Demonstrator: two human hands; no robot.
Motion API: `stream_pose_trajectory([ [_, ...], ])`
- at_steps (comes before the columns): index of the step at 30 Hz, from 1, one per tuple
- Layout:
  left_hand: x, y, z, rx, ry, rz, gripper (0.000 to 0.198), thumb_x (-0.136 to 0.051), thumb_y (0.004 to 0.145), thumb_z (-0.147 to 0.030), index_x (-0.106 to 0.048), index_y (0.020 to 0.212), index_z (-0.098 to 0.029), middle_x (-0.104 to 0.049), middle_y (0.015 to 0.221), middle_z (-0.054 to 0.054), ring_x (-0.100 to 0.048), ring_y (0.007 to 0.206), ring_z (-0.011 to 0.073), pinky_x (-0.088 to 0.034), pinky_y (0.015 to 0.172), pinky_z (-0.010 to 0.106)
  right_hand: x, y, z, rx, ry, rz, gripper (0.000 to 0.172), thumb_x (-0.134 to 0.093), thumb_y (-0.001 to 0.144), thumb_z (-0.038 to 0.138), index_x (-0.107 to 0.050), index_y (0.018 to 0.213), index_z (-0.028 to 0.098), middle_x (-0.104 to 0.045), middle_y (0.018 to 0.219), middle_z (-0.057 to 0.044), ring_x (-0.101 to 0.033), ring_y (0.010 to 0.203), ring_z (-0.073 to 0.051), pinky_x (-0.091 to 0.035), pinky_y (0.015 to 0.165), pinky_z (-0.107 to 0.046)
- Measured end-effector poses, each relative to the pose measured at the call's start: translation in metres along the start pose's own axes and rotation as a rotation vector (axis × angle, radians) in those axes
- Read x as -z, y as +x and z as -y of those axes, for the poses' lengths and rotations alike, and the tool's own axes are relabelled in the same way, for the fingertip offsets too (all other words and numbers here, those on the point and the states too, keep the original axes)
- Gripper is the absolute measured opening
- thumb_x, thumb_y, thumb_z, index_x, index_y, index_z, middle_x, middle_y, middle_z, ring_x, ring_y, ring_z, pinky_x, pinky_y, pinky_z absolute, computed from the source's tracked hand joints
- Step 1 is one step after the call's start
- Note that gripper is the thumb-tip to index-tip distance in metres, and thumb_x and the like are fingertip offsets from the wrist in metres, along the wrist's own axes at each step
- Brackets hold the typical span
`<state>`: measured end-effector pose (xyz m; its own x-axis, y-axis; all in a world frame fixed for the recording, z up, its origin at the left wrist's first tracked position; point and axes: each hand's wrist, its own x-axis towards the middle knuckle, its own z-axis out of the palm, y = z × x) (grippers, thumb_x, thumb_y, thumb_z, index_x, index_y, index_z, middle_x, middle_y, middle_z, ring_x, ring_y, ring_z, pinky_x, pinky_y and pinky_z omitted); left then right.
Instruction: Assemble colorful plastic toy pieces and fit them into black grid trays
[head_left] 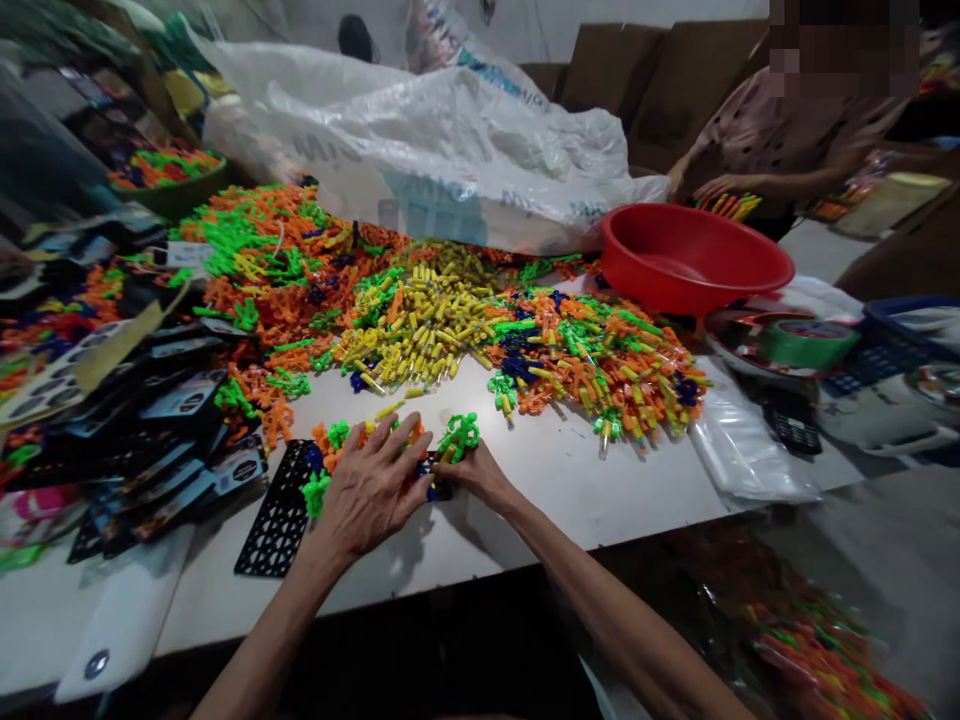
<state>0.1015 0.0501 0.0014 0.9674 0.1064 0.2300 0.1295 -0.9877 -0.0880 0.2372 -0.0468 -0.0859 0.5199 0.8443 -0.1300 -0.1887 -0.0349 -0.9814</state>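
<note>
My left hand [373, 487] lies with its fingers spread over a small group of orange, green and blue plastic pieces at the table's front. Beneath and left of it is a black perforated plate [271, 530]. Close by on the right, my right hand [476, 472] pinches a green plastic figure [458, 437], its fingertips partly hidden. Behind both hands spreads a heap of yellow sticks [435, 320]. To the right of that heap, orange, green and blue figures with yellow sticks [600, 360] are piled.
A red basin [694, 260] stands at the back right, near clear plastic bags [750, 450] and green tape [806, 343]. Black packages [172, 440] are stacked at left. A large white sack [465, 150] lies behind. Another person's hands [727, 187] hold pieces at upper right.
</note>
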Motion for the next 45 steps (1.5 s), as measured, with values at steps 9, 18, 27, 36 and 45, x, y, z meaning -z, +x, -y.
stream_pose_trajectory([
  [9, -0.001, -0.001, 0.000, 0.020, -0.014, 0.038, 0.048, -0.042, 0.088, -0.038, -0.042, 0.134, -0.022, -0.042, 0.141, 0.007, -0.037, 0.129, 0.0291, -0.028, 0.103, 0.050, 0.002, 0.000, -0.018, 0.109, -0.450, 0.079, 0.011, -0.063, 0.066, 0.027, -0.058, 0.069, 0.018, -0.060, 0.065, -0.001, -0.054, 0.065, -0.017, -0.041, 0.057, -0.025],
  [18, 0.003, 0.006, 0.000, -0.045, 0.008, 0.036, 0.043, -0.046, 0.087, -0.037, -0.045, 0.130, -0.035, -0.047, 0.136, 0.008, -0.041, 0.125, 0.0302, -0.033, 0.097, 0.051, 0.009, 0.012, 0.011, 0.185, -0.962, 0.434, 0.027, -0.063, 0.071, 0.023, -0.062, 0.097, 0.016, -0.067, 0.087, -0.005, -0.059, 0.074, -0.020, -0.043, 0.063, -0.027],
  [27, -0.001, 0.002, 0.000, -0.027, 0.067, 0.004, 0.035, -0.043, 0.089, -0.040, -0.054, 0.118, -0.026, -0.046, 0.137, 0.013, -0.040, 0.126, 0.0293, -0.033, 0.098, 0.051, 0.088, 0.036, 0.037, -0.214, -1.285, -0.288, 0.025, -0.054, 0.073, 0.007, -0.060, 0.097, 0.011, -0.064, 0.096, -0.016, -0.060, 0.090, -0.025, -0.040, 0.068, -0.028],
  [36, -0.001, 0.002, 0.001, -0.025, 0.038, -0.010, 0.037, -0.047, 0.087, -0.038, -0.054, 0.120, -0.025, -0.047, 0.136, 0.013, -0.040, 0.127, 0.0303, -0.031, 0.101, 0.052, 0.033, 0.025, -0.002, -0.106, -0.130, 0.005, 0.030, -0.061, 0.062, 0.021, -0.060, 0.091, 0.012, -0.052, 0.057, 0.004, -0.044, 0.047, -0.009, -0.032, 0.045, -0.020],
  [45, -0.001, 0.002, 0.000, -0.018, 0.037, -0.001, 0.036, -0.048, 0.086, -0.037, -0.055, 0.120, -0.026, -0.047, 0.136, 0.012, -0.041, 0.126, 0.0303, -0.031, 0.101, 0.051, 0.025, 0.025, 0.001, -0.132, 0.115, 0.060, 0.011, -0.058, 0.057, 0.021, -0.059, 0.064, 0.013, -0.045, 0.050, 0.005, -0.034, 0.044, -0.006, -0.023, 0.044, -0.021],
])
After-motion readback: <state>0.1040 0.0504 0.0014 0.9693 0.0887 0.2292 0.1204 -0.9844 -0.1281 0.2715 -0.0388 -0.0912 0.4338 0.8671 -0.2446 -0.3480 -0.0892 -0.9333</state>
